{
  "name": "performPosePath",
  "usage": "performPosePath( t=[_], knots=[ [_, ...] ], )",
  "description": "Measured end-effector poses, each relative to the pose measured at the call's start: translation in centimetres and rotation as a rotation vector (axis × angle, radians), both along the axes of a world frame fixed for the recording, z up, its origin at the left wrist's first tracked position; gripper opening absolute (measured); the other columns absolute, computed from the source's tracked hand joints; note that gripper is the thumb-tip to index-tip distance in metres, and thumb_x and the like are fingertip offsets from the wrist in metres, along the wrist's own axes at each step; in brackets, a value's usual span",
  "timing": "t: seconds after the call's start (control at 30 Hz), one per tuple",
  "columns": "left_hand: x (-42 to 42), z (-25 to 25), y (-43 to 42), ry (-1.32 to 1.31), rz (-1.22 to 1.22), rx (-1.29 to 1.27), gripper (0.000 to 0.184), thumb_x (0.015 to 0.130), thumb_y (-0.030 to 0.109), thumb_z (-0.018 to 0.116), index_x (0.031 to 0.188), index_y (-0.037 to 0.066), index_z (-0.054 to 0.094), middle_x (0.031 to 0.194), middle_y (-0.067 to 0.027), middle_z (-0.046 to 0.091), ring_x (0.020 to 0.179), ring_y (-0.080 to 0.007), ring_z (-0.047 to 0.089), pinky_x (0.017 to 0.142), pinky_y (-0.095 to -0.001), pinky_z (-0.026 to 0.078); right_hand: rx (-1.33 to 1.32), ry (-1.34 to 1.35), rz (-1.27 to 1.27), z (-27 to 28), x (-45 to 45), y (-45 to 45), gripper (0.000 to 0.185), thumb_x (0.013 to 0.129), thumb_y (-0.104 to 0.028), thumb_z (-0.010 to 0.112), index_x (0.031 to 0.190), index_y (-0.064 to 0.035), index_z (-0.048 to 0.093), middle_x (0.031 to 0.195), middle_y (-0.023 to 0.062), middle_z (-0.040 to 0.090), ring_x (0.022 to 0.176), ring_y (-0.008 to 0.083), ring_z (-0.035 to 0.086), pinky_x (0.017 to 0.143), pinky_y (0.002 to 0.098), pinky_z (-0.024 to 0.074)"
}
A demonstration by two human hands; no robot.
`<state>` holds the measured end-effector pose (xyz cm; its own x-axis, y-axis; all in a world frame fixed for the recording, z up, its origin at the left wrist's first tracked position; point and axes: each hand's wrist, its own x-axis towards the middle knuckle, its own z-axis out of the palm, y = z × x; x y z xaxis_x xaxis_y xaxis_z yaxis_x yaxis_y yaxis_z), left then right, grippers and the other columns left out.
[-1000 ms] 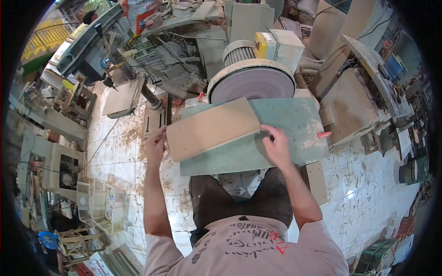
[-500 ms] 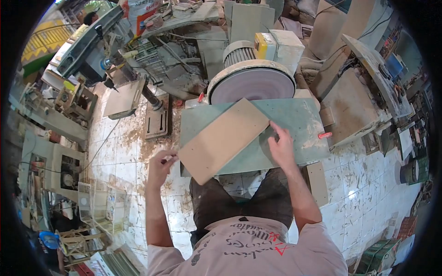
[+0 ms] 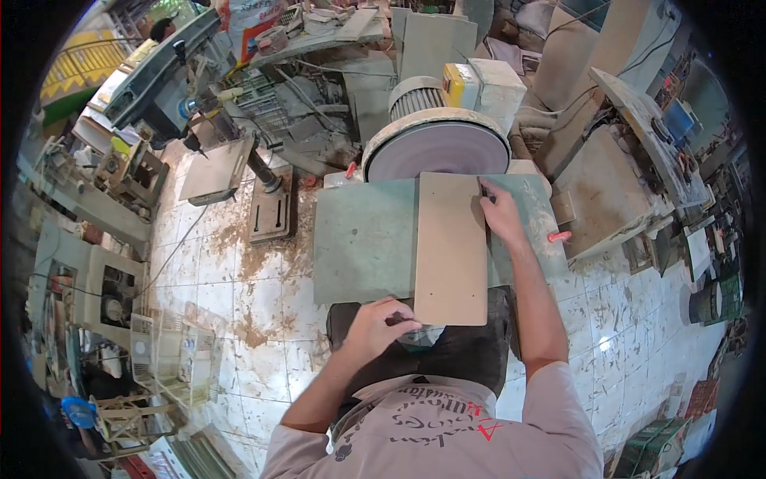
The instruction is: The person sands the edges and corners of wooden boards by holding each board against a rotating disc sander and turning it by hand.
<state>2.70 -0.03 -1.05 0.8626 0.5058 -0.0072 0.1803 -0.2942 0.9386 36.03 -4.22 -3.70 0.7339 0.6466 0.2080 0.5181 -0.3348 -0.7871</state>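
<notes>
A flat tan wooden board point(image 3: 452, 255) with small dark holes lies lengthwise on the green worktable point(image 3: 363, 239). Its far end reaches the lower edge of the round disc point(image 3: 437, 152) of a disc sander; whether they touch, I cannot tell. My left hand point(image 3: 381, 326) pinches the board's near left corner, which overhangs the table's front edge. Up by the far right corner, my right hand point(image 3: 501, 212) has curled fingers gripping the long right side.
Red clamp handles point(image 3: 560, 236) stick out at the table's sides. A drill press point(image 3: 215, 132) stands to the left on the dusty tiled floor. Large panels point(image 3: 610, 184) lean at the right, and a plastic crate point(image 3: 179, 355) sits at lower left.
The board has turned from a diagonal to pointing straight at the disc and shifted right. My left hand came right and nearer my body; my right hand moved farther forward along the edge.
</notes>
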Motion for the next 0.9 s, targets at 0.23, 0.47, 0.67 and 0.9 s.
performPosePath(
  t=[0.23,0.47,0.67,0.9],
  knots=[
    [1.6,-1.3,-2.7,0.087,0.13,-0.854,0.023,0.091,0.008,0.06,0.111,-0.002,0.057,0.104,-0.0095,0.062,0.086,-0.0205,0.065,0.077,-0.0361,0.059,0.086,0.008,0.011,0.8,-2.6,-1.2,0.037,0.078,-0.015,0.051,0.11,-0.0035,0.065,0.094,0.0243,0.065,0.089,0.0407,0.063,0.077,0.0441,0.048],
    [1.0,-0.8,-4.4,-0.041,0.16,-0.629,0.033,0.088,0.008,0.063,0.118,-0.003,0.056,0.104,-0.0091,0.065,0.093,-0.0143,0.062,0.084,-0.0305,0.051,0.192,0.329,0.04,3.1,-6.5,-6.8,0.037,0.089,-0.022,0.052,0.117,0.0009,0.06,0.099,0.0175,0.069,0.09,0.0202,0.065,0.078,0.0364,0.0492],
    [-0.2,4.2,-3.9,0.132,-0.066,0.092,0.04,0.084,-0.001,0.064,0.123,-0.004,0.054,0.107,-0.0145,0.066,0.098,-0.022,0.065,0.085,-0.0312,0.051,0.492,0.691,0.141,8.8,-8.8,-17.1,0.078,0.096,-0.063,0.028,0.138,0.0005,0.043,0.137,0.0163,0.05,0.125,0.0294,0.049,0.1,0.0463,0.0432],
    [8.4,7.9,-4.4,-0.333,-0.544,0.755,0.051,0.075,-0.005,0.064,0.124,0.003,0.058,0.123,-0.0136,0.06,0.116,-0.0303,0.057,0.097,-0.0413,0.048,1.075,1.157,-0.424,9.2,-7.1,-32.2,0.043,0.09,-0.044,0.056,0.113,-0.0084,0.063,0.104,0.0072,0.068,0.096,0.0199,0.066,0.079,0.0356,0.0549]
  ],
)
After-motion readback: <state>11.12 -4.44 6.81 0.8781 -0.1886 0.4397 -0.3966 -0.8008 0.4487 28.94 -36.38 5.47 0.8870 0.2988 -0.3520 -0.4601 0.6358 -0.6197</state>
